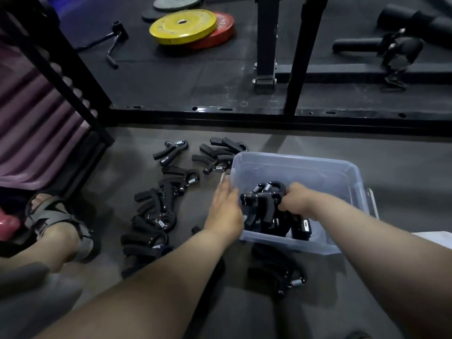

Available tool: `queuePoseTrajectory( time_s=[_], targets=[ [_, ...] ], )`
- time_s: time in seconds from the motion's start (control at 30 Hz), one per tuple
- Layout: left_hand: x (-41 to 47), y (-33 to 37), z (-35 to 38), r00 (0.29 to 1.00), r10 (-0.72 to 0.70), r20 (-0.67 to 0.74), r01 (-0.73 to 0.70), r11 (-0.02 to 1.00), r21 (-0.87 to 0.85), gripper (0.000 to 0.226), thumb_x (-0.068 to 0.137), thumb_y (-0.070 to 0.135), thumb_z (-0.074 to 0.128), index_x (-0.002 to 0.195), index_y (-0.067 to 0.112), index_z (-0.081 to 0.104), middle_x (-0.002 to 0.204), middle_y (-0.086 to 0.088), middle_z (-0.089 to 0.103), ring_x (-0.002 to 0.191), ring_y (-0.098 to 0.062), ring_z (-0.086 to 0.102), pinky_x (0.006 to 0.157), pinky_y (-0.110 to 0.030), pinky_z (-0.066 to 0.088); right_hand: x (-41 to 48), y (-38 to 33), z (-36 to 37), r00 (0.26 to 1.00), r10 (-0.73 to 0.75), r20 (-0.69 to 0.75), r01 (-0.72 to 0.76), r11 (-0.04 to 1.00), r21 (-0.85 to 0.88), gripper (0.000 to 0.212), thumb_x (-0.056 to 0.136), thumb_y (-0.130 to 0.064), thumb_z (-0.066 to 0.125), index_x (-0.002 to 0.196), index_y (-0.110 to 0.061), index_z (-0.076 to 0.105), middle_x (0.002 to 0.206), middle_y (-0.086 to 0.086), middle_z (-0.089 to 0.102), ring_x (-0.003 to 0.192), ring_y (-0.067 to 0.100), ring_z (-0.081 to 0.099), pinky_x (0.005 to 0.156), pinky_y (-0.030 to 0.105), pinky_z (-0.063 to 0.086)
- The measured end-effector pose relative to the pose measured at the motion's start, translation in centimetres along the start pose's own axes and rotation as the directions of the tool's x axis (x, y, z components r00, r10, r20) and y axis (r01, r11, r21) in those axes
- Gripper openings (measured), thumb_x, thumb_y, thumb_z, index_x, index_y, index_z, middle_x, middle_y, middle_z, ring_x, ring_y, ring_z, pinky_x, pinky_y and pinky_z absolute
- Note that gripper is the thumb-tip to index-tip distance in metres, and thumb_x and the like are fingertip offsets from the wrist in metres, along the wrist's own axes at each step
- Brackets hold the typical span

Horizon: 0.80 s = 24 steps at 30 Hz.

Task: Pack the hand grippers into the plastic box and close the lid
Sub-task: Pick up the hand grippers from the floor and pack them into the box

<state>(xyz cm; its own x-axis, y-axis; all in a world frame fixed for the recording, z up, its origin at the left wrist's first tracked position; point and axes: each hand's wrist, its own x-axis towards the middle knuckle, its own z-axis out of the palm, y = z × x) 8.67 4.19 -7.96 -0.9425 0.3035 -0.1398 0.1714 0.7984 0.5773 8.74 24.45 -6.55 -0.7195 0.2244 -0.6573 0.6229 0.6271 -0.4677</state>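
My right hand (297,200), fingers buried, clutches black foam-handled, coil-sprung hand grippers (263,204) inside the translucent plastic box (305,159); my left hand (226,212) lies flat, fingers straight, against its wall.

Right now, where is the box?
The box sits on the floor right of centre in the head view, right hand inside it, loose grippers to its left.

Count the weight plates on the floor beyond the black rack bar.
4. A yellow plate lies on a red plate; a grey plate sits behind them at the top edge; a dark plate, partly covered, lies at their left. Others may be out of view.
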Motion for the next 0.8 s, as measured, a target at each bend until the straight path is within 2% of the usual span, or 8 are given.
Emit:
queuePoseTrajectory(
  time_s=[0.07,0.13,0.2,0.27,0.3,0.4,0.57,0.8],
  targets=[
    [-0.5,-0.3,0.7,0.999,0.028,-0.028,-0.026,0.998,0.053,0.056,0.096,0.008,0.040,0.150,0.013,0.027,0.163,0.003,-0.008,0.149,-0.015,-0.006,0.118,-0.024,-0.002,1.2,-0.1,1.8,0.999,-0.009,-0.033,0.012,0.995,0.094,0.014,0.081,-0.011,0.063,0.092,-0.005,0.057,0.084,0.016,0.063,0.073,0.028,0.061,0.062,0.032,0.049],
    [-0.4,-0.6,0.8,0.996,0.053,-0.068,-0.050,0.997,0.057,0.056,0.092,0.004,0.039,0.147,0.013,0.033,0.164,0.001,-0.006,0.149,-0.016,-0.004,0.117,-0.024,-0.002,2.2,-0.5,3.1,0.997,-0.033,-0.064,0.039,0.994,0.104,0.019,0.080,-0.017,0.062,0.094,-0.004,0.060,0.089,0.016,0.067,0.080,0.030,0.066,0.070,0.036,0.054],
    [-0.4,-0.8,1.0,0.994,0.074,-0.080,-0.070,0.996,0.050,0.058,0.089,0.001,0.040,0.146,0.012,0.036,0.164,-0.001,-0.002,0.150,-0.018,-0.002,0.118,-0.023,-0.001,2.8,-0.8,4.2,0.996,-0.049,-0.079,0.048,0.999,-0.021,0.026,0.085,-0.020,0.058,0.104,-0.002,0.061,0.105,0.019,0.067,0.098,0.034,0.065,0.084,0.038,0.053],
    [-0.4,-0.9,1.1,0.991,0.090,-0.099,-0.084,0.995,0.058,0.060,0.087,0.000,0.040,0.146,0.011,0.037,0.164,-0.003,0.000,0.150,-0.018,-0.001,0.119,-0.023,-0.001,2.9,-1.0,5.1,0.993,-0.031,-0.112,0.009,0.981,-0.193,0.039,0.090,-0.024,0.054,0.123,-0.004,0.055,0.128,0.023,0.055,0.118,0.037,0.055,0.097,0.038,0.046],
    [-0.4,-0.9,1.1,0.990,0.089,-0.109,-0.083,0.995,0.059,0.060,0.087,0.000,0.040,0.146,0.012,0.037,0.164,-0.003,0.000,0.150,-0.018,-0.001,0.119,-0.022,-0.002,2.8,-1.1,5.4,0.993,-0.022,-0.115,-0.005,0.973,-0.231,0.043,0.090,-0.026,0.055,0.128,-0.004,0.053,0.132,0.021,0.053,0.121,0.036,0.053,0.100,0.037,0.044],
    [-0.4,-0.7,1.2,0.989,0.083,-0.121,-0.077,0.996,0.053,0.060,0.087,0.000,0.040,0.146,0.014,0.037,0.164,0.000,-0.001,0.149,-0.015,-0.002,0.117,-0.019,-0.004,3.2,-0.7,6.1,0.996,-0.020,-0.088,0.001,0.977,-0.211,0.049,0.083,-0.026,0.058,0.126,-0.004,0.051,0.126,0.018,0.059,0.114,0.033,0.058,0.094,0.036,0.050],
    [-0.3,-0.8,1.2,0.992,0.075,-0.106,-0.069,0.996,0.059,0.057,0.088,0.002,0.041,0.145,0.013,0.037,0.164,0.000,-0.002,0.149,-0.016,-0.003,0.117,-0.021,-0.003,3.1,-1.1,6.1,0.995,0.058,-0.082,-0.075,0.973,-0.220,0.066,0.084,-0.029,0.062,0.138,-0.002,0.034,0.141,0.021,0.046,0.125,0.035,0.052,0.099,0.038,0.045],
    [-0.4,-0.7,1.0,0.993,0.069,-0.092,-0.064,0.996,0.060,0.056,0.089,0.002,0.040,0.143,0.014,0.038,0.164,0.001,-0.004,0.149,-0.016,-0.004,0.117,-0.021,-0.003,2.8,0.0,6.3,0.994,0.077,-0.077,-0.097,0.946,-0.309,0.063,0.088,-0.021,0.055,0.144,-0.006,0.029,0.148,0.021,0.036,0.133,0.038,0.043,0.107,0.043,0.041]
  ],
)
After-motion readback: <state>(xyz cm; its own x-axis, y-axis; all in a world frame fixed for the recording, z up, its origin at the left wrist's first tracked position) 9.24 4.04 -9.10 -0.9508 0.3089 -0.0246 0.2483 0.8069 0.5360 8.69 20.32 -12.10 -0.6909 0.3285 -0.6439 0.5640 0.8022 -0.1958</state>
